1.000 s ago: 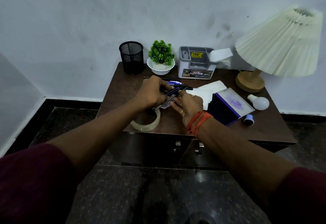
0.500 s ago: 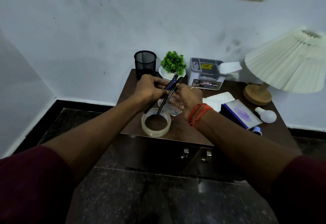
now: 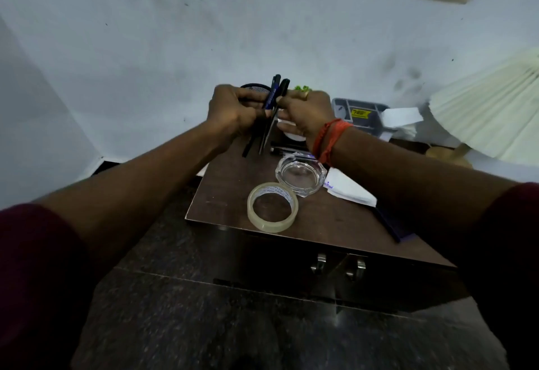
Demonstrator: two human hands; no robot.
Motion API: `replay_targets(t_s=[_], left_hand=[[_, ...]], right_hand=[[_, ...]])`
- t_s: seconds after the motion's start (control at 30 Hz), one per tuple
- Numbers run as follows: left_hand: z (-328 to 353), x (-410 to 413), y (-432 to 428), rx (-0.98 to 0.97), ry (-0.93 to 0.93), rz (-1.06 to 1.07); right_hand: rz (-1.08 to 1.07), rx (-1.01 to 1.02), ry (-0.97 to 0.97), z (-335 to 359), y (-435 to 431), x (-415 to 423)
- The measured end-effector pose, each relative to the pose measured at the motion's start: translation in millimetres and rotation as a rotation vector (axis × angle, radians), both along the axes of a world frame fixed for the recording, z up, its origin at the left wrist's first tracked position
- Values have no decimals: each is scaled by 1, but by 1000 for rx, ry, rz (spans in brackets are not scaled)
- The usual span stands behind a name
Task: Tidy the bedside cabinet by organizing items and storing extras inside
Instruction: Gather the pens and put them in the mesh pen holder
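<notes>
We see a dim, cool-toned picture: the wall (image 3: 262,34) above the surface (image 3: 227,194) is brightest, the floor (image 3: 204,326) below it nearly black. Edges bend; the lampshade (image 3: 490,113) looks perhaps motion-blurred.

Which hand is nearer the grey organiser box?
Right. The right hand sits just left of the grey organiser box; the left hand is farther left, beyond the held pens.

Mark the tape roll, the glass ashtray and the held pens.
tape roll (image 3: 269,226), head view, on the near outer wall of the ring.
glass ashtray (image 3: 300,173), head view, on its round middle basin.
pens (image 3: 271,94), head view, on the blue barrel near its top.
</notes>
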State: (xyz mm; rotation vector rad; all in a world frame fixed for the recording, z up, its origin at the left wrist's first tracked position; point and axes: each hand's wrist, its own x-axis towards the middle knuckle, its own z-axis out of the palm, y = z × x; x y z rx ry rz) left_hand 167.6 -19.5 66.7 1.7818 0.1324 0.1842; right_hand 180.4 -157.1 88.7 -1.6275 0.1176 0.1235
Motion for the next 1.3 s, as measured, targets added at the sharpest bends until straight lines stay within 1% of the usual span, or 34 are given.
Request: replay_targets(t_s=[0.1, 0.33, 0.6, 0.77, 0.97, 1.13, 1.3], left_hand=[[10, 11, 7, 36, -49, 30], [36, 33, 12, 183, -235, 81], [32, 58, 8, 150, -350, 136], [22, 71, 5, 181, -372, 164], [5, 72, 1, 211, -332, 161], [-6, 72, 3, 257, -300, 160], [-8, 71, 5, 253, -297, 160]], right_hand=[[9, -106, -110, 6, 7, 14], [13, -325, -336, 28, 14, 46], [-65, -357, -443, 21, 24, 70], [-79, -371, -469, 11, 24, 83], [-55, -390, -424, -11, 22, 94], [-43, -363, -392, -26, 21, 98], [-43, -324, -369, -28, 20, 98]])
